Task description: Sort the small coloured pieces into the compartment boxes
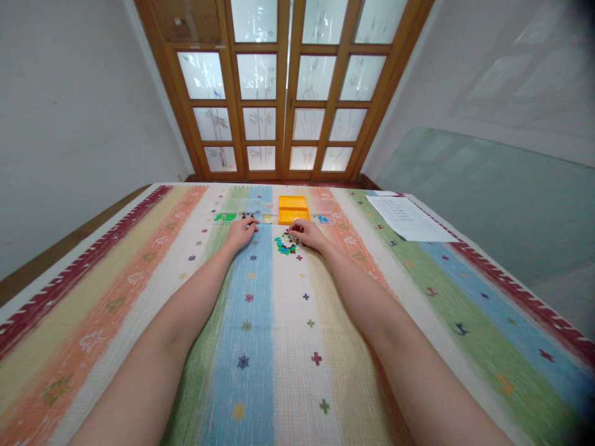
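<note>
Our blue, green and dark-red ring of pieces point(285, 249) is lying on the striped cloth point(248, 384); our right hand point(307, 234) is pinching nearly closed at its far edge, left hand point(242, 233) curling loosely. Can't tell what we're holding. Yellow-orange plastic case point(293, 202) sitting beyond.

I see a matt, woven striped cloth point(251, 384) with a fine ribbed, slightly rough texture. The orange case point(292, 202) looks like smooth, hard plastic, and the clear trays point(253, 205) pass for thin, see-through plastic with a faint shine. I take the green bits point(225, 217) and the ring of small pieces point(285, 245) for plastic too, though they are too small to be sure. The sheet point(409, 218) is flat, matt paper. Beyond, I make out wooden door frames point(281, 124), smooth-looking, around frosted, patterned glass panes point(260, 77).
</note>
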`<state>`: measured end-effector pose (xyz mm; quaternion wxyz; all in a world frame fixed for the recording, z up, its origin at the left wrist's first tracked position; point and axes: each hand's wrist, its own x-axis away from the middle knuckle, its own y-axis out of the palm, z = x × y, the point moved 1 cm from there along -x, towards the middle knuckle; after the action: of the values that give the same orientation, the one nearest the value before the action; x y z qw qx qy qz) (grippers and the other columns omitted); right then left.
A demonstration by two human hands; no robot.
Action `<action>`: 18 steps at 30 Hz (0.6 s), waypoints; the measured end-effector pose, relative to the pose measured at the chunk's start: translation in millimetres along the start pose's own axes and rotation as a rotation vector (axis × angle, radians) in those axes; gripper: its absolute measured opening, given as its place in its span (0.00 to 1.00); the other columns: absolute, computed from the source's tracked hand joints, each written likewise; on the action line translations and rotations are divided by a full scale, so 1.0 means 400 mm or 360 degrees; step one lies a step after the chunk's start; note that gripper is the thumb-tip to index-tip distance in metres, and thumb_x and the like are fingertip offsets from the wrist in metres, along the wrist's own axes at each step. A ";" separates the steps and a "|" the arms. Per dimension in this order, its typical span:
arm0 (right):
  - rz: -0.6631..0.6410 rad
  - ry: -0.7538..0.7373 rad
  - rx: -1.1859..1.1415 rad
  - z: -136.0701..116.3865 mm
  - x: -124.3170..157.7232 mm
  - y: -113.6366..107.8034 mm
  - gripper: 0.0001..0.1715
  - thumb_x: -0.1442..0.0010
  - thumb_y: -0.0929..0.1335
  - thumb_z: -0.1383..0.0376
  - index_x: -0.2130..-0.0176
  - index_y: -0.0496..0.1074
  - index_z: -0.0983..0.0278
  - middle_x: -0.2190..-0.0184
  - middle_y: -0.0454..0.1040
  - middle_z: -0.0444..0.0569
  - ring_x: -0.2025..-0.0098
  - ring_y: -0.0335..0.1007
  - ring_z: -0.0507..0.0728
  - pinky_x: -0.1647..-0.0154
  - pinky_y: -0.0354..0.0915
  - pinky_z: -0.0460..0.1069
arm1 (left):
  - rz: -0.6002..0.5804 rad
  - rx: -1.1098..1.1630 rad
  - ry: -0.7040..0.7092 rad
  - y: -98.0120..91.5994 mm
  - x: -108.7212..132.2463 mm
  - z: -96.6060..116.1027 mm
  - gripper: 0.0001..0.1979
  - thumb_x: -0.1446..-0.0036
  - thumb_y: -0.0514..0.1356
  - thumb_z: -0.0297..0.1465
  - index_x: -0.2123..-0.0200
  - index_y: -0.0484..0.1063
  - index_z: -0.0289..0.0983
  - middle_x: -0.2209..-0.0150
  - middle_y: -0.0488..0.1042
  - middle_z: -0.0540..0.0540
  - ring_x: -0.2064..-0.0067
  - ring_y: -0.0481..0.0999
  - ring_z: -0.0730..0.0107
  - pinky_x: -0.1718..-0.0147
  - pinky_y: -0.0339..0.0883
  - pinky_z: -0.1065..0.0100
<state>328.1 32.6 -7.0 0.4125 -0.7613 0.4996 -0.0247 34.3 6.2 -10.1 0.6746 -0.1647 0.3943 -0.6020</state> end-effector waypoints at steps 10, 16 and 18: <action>0.0805 0.0224 0.0373 0.027 -0.020 -0.040 0.10 0.35 0.66 0.64 0.59 0.77 0.62 0.59 0.78 0.55 0.54 0.70 0.64 0.47 0.65 0.57 | -0.0035 -0.0027 0.0003 0.001 0.002 0.005 0.16 0.34 0.55 0.33 0.52 0.82 0.42 0.61 0.85 0.47 0.56 0.82 0.58 0.49 0.72 0.61; 0.0861 0.0392 0.0505 0.061 -0.016 -0.048 0.14 0.36 0.67 0.66 0.53 0.80 0.62 0.55 0.78 0.57 0.47 0.68 0.67 0.40 0.61 0.61 | -0.0065 -0.0070 0.0044 0.004 0.005 0.012 0.15 0.35 0.56 0.31 0.52 0.82 0.43 0.60 0.84 0.46 0.54 0.82 0.57 0.48 0.71 0.60; 0.0830 0.0393 0.0480 0.069 -0.012 -0.054 0.16 0.36 0.65 0.69 0.54 0.80 0.62 0.54 0.78 0.56 0.48 0.69 0.66 0.41 0.62 0.61 | -0.0070 -0.0069 0.0045 0.004 0.006 0.015 0.15 0.35 0.56 0.32 0.52 0.82 0.43 0.60 0.84 0.46 0.54 0.82 0.57 0.47 0.71 0.60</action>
<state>354.0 56.4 -9.0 0.4495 -0.5293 0.7147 -0.0840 39.6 3.0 -8.3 0.6518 -0.1793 0.4131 -0.6102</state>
